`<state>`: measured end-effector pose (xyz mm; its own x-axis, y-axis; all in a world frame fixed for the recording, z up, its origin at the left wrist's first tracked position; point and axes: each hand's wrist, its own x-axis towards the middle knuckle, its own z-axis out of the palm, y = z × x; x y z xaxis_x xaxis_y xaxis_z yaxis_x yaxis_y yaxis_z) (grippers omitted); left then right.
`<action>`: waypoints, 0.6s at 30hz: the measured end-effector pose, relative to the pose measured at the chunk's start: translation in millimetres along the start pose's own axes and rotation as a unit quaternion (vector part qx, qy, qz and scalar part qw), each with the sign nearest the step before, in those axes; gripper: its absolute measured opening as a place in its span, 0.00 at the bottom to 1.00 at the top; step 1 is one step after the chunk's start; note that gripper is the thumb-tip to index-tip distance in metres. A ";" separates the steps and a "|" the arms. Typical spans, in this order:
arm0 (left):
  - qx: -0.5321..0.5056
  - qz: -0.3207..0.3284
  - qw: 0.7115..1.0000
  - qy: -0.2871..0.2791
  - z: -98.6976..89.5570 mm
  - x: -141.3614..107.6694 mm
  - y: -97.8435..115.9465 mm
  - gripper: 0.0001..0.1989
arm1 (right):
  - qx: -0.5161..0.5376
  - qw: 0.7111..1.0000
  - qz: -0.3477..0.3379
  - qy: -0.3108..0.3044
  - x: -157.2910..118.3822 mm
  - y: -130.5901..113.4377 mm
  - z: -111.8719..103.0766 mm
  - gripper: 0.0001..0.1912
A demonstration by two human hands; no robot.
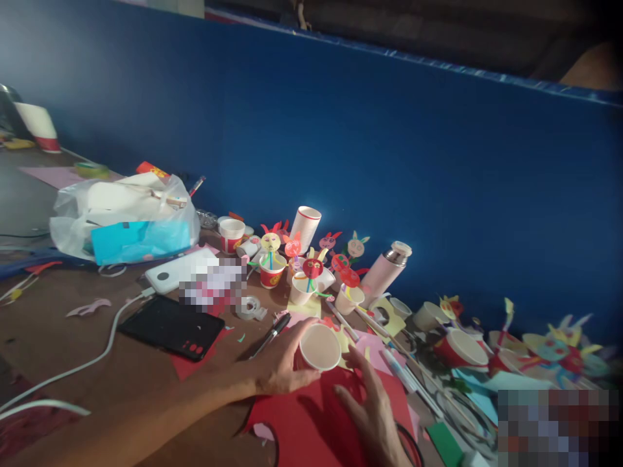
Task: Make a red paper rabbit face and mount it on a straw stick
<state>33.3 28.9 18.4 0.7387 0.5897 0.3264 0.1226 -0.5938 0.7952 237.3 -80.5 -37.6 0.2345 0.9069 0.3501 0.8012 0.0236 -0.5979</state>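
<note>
A white paper cup [320,347] stands at the centre of the view, over the far end of a sheet of red paper [311,415]. Around the cup's left side curve the thumb and fingers of my left hand [283,363], holding it. To the right of the cup is my right hand [367,402], its fingers spread and apart from the cup, with nothing in it. A black pen [273,332] lies just left of my left hand. Behind the cup, paper cups with coloured paper faces [312,267] stand in a group.
A black phone [172,326], a white power bank [180,269] with a cable and a tape dispenser [251,308] lie left. A plastic bag [126,217] is farther back. A pink thermos [384,272], markers [403,371] and more decorated cups [460,349] are at right. A blue partition [341,143] rises behind.
</note>
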 end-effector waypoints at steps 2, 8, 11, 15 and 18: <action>-0.017 0.002 1.000 0.001 7.9 -1.4 -1.9 0.40 | 0.005 0.999 -0.038 -0.004 -2.2 -9.3 7.0 0.40; -0.045 -0.007 0.998 -0.033 17.4 -14.6 -12.4 0.40 | 0.018 0.998 -0.044 -0.026 -3.4 -35.1 12.6 0.36; -0.055 -0.005 0.998 -0.025 14.9 -19.0 -15.3 0.41 | 0.019 0.998 -0.049 -0.022 -3.8 -32.8 12.5 0.33; -0.052 0.006 0.998 0.034 10.5 -18.8 -15.2 0.36 | 0.009 0.998 0.012 0.060 0.3 -18.8 -2.9 0.34; -0.043 -0.011 0.996 0.073 1.7 -17.2 -17.0 0.27 | -0.033 0.970 0.162 0.176 6.8 -5.5 -30.0 0.34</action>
<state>19.6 27.9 -1.7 0.6319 0.6784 0.3748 0.0758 -0.5353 0.8412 251.0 -87.1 -10.3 0.6445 0.6614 0.3837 0.6850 -0.2764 -0.6740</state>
